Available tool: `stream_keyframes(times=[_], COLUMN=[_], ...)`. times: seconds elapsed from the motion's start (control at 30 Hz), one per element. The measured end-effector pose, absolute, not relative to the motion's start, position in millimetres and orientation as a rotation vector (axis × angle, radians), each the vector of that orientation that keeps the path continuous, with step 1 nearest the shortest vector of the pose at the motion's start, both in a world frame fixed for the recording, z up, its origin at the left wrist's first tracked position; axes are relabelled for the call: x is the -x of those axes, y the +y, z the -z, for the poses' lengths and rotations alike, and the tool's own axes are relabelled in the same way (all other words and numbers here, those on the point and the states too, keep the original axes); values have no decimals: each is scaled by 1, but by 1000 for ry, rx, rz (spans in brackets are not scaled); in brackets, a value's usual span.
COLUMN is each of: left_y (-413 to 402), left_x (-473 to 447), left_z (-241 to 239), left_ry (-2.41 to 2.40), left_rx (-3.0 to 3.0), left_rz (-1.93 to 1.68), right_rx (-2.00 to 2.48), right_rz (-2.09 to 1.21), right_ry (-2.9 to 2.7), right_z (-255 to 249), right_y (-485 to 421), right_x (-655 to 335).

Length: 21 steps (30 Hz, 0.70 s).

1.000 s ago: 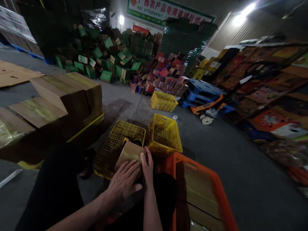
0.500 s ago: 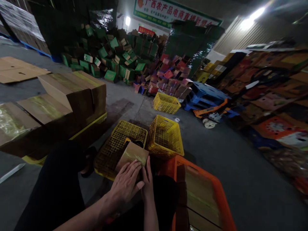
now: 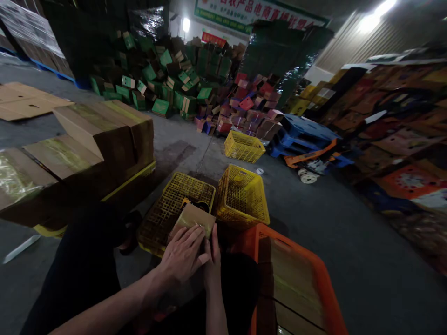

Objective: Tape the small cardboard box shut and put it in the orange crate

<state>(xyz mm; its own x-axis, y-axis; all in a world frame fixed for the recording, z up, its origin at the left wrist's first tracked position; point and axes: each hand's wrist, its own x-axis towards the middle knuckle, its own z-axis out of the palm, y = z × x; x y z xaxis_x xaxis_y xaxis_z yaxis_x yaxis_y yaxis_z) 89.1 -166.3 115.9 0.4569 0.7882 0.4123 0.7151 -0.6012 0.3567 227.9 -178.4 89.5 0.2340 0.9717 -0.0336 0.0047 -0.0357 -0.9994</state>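
Observation:
A small brown cardboard box (image 3: pixel 193 217) with shiny yellowish tape across its top sits over the near part of a yellow plastic crate (image 3: pixel 186 186), which shows a gridded surface. My left hand (image 3: pixel 183 253) lies flat on the taped top, fingers stretched out. My right hand (image 3: pixel 212 256) holds the box's right side, its fingers along the edge. Just behind the box, a yellow and black object (image 3: pixel 199 204), partly hidden, looks like a tape dispenser.
At my right stands an orange crate (image 3: pixel 300 251) packed with taped cardboard boxes. Yellow crates (image 3: pixel 256 190) stand ahead. Larger taped cartons (image 3: pixel 108 121) are stacked at left. Farther off are green boxes (image 3: pixel 162 107) in a heap, blue pallets (image 3: pixel 307 128) and an orange pallet jack (image 3: pixel 310 156).
Both hands stay on the box, with the left hand's fingers still lying flat on the tape. The camera view has shifted slightly.

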Motion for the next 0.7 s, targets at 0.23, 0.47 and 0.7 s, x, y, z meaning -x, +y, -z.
stream_keyframes(times=[0.23, 0.47, 0.7], left_y=[-159, -148, -151], left_x=[-79, -51, -36], left_z=[-116, -109, -92], left_ry=[1291, 1406, 1533], left_rx=[-2582, -2602, -2564], left_rz=[-800, -831, -865], right_rx=[1398, 1402, 1522], right_rz=[-1018, -899, -731], right_ry=[-1000, -1097, -1331], right_z=[-93, -83, -95], right_y=[-181, -175, -179], right_x=[-229, -229, -227])
